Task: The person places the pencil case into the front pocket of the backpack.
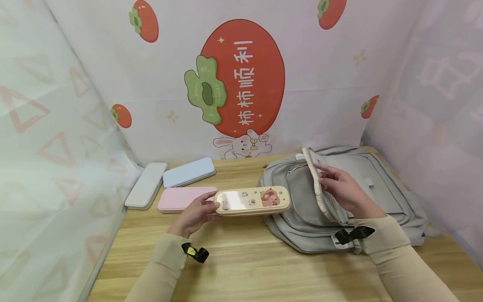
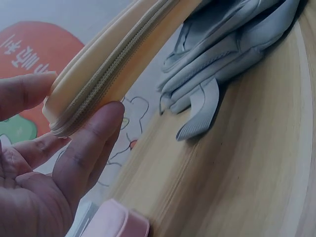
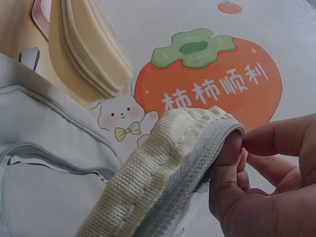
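Observation:
A yellow zippered pencil case (image 1: 241,202) with a strawberry picture on its lid is held in the air by my left hand (image 1: 197,214), which pinches its left end between thumb and fingers. In the left wrist view, the zipper along the pencil case's side (image 2: 113,69) looks closed. On the right lies a grey backpack (image 1: 367,172). My right hand (image 1: 345,188) pinches the zippered edge of its pocket flap (image 1: 317,188) and holds it raised. The pencil case's right end hangs next to the pocket opening; the right wrist view shows the cream edging (image 3: 148,173) between thumb and fingers.
Behind my left hand, a pink case (image 1: 181,199), a light blue case (image 1: 190,172) and a white case (image 1: 146,185) lie on the wooden table (image 1: 241,260). A printed cloth (image 1: 302,113) hangs along the back.

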The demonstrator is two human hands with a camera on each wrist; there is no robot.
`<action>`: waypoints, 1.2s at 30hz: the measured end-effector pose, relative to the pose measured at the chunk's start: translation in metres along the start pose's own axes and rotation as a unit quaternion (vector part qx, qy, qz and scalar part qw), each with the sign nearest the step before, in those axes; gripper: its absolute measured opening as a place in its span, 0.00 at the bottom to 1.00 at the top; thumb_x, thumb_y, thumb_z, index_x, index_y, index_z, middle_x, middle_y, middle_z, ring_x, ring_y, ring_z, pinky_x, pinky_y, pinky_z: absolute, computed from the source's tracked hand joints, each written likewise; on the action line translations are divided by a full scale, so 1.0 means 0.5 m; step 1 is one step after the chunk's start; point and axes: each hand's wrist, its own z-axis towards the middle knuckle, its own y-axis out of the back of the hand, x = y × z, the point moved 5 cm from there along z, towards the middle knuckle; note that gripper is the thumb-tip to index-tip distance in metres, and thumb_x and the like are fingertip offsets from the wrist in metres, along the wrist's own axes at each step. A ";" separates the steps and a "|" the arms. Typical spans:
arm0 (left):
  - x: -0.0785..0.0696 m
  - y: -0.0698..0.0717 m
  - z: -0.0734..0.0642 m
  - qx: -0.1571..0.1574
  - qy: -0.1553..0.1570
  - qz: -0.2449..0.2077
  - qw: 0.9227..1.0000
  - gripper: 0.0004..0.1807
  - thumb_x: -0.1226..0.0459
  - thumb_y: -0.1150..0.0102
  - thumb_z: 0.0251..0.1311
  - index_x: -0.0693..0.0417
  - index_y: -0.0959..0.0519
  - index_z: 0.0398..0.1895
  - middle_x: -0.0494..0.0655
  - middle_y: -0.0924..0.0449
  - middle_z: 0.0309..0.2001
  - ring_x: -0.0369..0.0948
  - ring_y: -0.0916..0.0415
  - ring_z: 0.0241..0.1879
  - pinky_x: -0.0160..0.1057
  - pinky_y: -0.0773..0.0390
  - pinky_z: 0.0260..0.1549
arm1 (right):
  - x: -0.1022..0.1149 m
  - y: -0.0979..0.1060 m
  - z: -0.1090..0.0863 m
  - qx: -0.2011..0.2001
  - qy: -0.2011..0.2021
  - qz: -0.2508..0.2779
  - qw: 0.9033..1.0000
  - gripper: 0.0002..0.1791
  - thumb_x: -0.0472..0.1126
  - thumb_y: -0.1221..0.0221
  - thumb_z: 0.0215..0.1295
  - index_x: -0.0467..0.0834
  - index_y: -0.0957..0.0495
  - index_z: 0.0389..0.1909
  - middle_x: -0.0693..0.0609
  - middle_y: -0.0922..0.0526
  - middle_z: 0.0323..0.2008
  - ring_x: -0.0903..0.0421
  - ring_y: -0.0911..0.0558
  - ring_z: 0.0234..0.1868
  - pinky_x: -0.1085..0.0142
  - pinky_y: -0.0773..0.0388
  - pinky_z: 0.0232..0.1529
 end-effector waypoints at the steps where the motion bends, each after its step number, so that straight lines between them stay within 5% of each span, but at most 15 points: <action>1: -0.001 -0.005 0.004 0.000 -0.002 -0.001 1.000 0.36 0.75 0.49 0.73 0.70 0.51 0.80 0.52 0.23 0.44 0.40 0.18 0.38 0.42 0.15 0.43 | 0.001 0.001 -0.002 0.000 0.003 0.010 1.000 0.29 0.25 0.51 0.76 0.28 0.41 0.76 0.51 0.28 0.42 0.62 0.28 0.37 0.72 0.26 0.37; 8: 0.004 -0.033 0.028 -0.013 -0.007 -0.021 1.000 0.33 0.75 0.49 0.73 0.71 0.46 0.77 0.52 0.23 0.43 0.40 0.18 0.36 0.42 0.14 0.41 | 0.005 0.012 -0.008 0.003 0.018 0.056 0.998 0.26 0.25 0.49 0.76 0.53 0.21 0.63 0.52 0.27 0.42 0.62 0.27 0.36 0.72 0.26 0.36; 20: 0.013 -0.081 0.049 -0.019 0.008 -0.016 1.000 0.32 0.75 0.49 0.72 0.69 0.42 0.77 0.52 0.21 0.43 0.39 0.17 0.36 0.41 0.15 0.40 | 0.010 0.028 -0.013 0.020 0.031 0.113 0.993 0.28 0.23 0.51 0.75 0.59 0.17 0.55 0.52 0.26 0.41 0.63 0.24 0.37 0.74 0.23 0.38; 36: 0.019 -0.142 0.078 -0.012 0.011 -0.021 1.000 0.31 0.75 0.46 0.71 0.67 0.39 0.76 0.58 0.22 0.48 0.41 0.17 0.39 0.43 0.14 0.43 | 0.018 0.028 -0.016 0.019 0.026 0.130 0.991 0.28 0.22 0.52 0.76 0.57 0.17 0.57 0.52 0.25 0.41 0.63 0.23 0.37 0.74 0.22 0.38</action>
